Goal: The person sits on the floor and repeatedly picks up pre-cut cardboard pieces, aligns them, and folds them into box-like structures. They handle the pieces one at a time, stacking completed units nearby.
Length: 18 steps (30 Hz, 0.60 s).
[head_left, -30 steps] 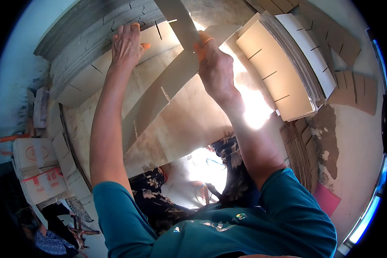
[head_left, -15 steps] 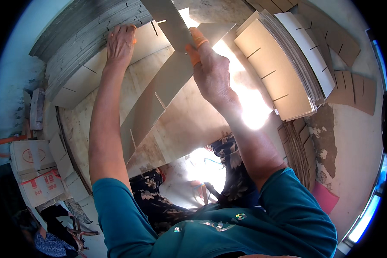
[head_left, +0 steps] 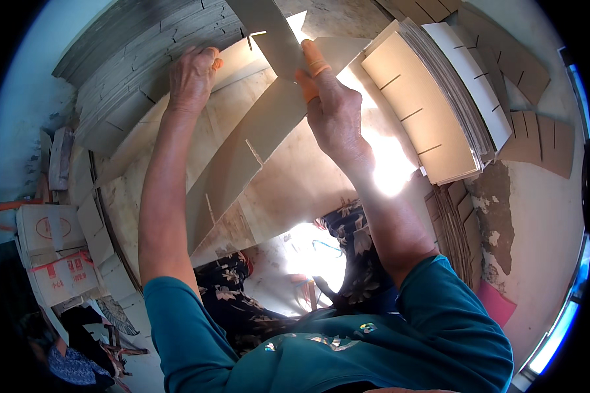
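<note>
My left hand (head_left: 193, 77) is at the far left, its fingers closed on the top edge of a slotted cardboard strip (head_left: 238, 60). This strip leans out from the stack of slotted cardboard strips (head_left: 128, 85) behind it. My right hand (head_left: 334, 108), with orange finger covers on thumb and forefinger, pinches two crossed cardboard pieces. One is a long slotted divider strip (head_left: 233, 154) slanting down toward me; the other is a crossing cardboard strip (head_left: 269, 39) reaching up past the picture's top. Their joint is partly hidden by my fingers.
A wooden board (head_left: 288, 170) lies under the work. At the right stands another stack of slotted cardboard strips (head_left: 419, 98), with loose cardboard pieces (head_left: 537, 137) beyond. Cardboard boxes (head_left: 59, 275) sit at the lower left. Strong sunlight falls beside my right wrist.
My left hand has moved slightly right and nearer, tilting the strip away from its stack. My right hand and the crossed strips have shifted a little to the right.
</note>
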Motion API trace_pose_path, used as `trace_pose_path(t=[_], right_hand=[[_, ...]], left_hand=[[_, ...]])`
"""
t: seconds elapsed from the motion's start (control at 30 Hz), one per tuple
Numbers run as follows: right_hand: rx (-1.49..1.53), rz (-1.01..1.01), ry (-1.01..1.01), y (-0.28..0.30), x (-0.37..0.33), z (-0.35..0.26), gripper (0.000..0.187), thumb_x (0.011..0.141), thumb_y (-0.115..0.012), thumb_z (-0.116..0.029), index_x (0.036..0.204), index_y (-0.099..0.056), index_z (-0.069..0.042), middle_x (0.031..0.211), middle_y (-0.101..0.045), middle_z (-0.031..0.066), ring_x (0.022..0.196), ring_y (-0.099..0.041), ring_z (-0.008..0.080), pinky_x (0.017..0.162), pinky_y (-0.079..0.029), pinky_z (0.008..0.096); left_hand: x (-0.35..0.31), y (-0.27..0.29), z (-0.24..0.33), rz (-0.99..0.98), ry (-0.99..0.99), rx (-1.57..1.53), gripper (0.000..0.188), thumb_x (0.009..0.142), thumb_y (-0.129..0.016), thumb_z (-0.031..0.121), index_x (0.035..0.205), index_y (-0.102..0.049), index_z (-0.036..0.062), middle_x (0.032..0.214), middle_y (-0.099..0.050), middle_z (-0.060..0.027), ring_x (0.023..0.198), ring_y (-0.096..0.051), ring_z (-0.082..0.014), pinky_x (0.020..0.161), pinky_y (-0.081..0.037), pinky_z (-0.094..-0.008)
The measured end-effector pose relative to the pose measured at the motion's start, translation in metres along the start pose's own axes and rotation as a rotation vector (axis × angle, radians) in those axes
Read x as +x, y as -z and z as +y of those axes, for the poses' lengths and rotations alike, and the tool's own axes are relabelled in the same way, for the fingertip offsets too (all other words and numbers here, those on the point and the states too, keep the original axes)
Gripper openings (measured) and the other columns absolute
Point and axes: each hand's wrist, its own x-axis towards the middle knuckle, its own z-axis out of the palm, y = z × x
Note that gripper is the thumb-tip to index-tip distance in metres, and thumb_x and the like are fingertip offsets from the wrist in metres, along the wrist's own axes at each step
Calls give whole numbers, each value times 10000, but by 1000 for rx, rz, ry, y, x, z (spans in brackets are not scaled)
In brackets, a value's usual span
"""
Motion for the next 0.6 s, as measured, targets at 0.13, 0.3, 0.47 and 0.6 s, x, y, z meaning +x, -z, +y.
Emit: trace_pose_path(t=[0.13, 0.3, 0.47, 0.6], right_hand=[[-11, 28, 51, -1, -1, 5, 500, 859, -548, 40, 1328, -417, -74, 1010, -647, 194, 898, -661, 280, 745, -542, 325], [23, 23, 71, 1, -1, 5, 492, 858, -541, 47, 1323, -415, -57, 1036, -638, 199, 910, -657, 285, 758, -539, 319], [20, 51, 125, 1, 1, 6, 472, 855, -538, 54, 1306, -428, -33, 1046, -634, 200, 906, -656, 293, 749, -539, 318], [40, 57, 100, 1, 1, 6, 462, 852, -540, 57, 1293, -448, -43, 1054, -628, 202, 892, -657, 296, 734, -542, 324]], left_hand=[[5, 1, 1, 2, -45, 60, 147, 705, -685, 68, 837, -631, 37, 832, -639, -109, 830, -587, -269, 663, -490, -389], [4, -15, -8, 45, -33, -139, 207, 694, -697, 42, 880, -605, 31, 854, -633, -121, 854, -583, -292, 690, -490, -397], [3, -22, -14, 21, 36, -142, 256, 677, -710, 31, 909, -603, 41, 884, -634, -116, 866, -575, -291, 703, -483, -386], [11, -16, -13, 36, -87, -12, 224, 673, -700, 38, 878, -612, 55, 818, -617, -96, 807, -567, -274, 700, -479, -375]])
